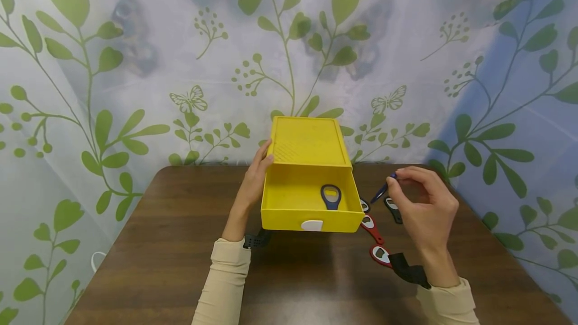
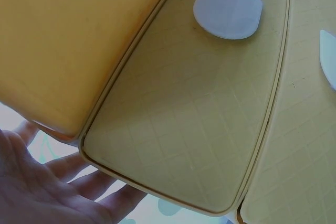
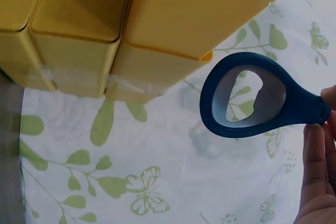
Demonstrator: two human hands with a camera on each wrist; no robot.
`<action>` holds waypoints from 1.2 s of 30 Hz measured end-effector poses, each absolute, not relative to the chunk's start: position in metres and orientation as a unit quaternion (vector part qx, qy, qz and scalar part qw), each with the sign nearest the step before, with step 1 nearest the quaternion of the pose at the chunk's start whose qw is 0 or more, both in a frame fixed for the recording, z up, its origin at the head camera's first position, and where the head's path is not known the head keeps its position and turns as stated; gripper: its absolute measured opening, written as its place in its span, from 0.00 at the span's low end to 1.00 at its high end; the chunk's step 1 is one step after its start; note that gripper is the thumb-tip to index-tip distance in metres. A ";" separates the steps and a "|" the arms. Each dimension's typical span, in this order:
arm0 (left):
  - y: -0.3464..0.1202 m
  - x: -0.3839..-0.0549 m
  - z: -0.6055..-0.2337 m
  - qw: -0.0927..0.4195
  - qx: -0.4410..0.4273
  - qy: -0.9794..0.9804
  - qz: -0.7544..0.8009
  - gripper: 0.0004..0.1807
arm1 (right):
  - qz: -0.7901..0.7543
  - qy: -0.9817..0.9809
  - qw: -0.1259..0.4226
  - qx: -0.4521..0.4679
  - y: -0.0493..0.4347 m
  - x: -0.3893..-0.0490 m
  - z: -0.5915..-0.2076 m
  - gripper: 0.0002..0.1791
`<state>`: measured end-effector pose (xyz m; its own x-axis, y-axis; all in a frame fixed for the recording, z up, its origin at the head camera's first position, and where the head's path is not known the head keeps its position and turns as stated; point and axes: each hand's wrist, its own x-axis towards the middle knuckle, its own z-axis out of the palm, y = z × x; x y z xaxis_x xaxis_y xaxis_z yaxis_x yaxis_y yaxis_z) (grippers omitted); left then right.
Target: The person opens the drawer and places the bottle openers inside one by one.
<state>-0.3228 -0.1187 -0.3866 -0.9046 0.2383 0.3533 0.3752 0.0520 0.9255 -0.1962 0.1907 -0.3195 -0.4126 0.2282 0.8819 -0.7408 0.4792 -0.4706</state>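
Observation:
A yellow drawer unit stands with its top drawer pulled out, and a white pull tab is on the drawer's front. Inside lies a dark blue bottle opener, leaning toward the front wall. My left hand rests against the unit's left side, fingers extended along it in the left wrist view. To the right of the drawer, my right hand pinches another blue bottle opener by its handle end between thumb and fingers. Its metal ring end points toward the drawer unit.
On the brown table, right of the unit, lie a red bottle opener, a second red one, a black one and a partly hidden dark one. A leaf-patterned cloth hangs behind.

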 end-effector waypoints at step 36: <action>-0.119 -0.325 -0.387 0.049 -0.204 -0.729 -0.651 0.31 | 0.474 -0.705 0.449 0.277 0.154 -0.232 -0.315 0.16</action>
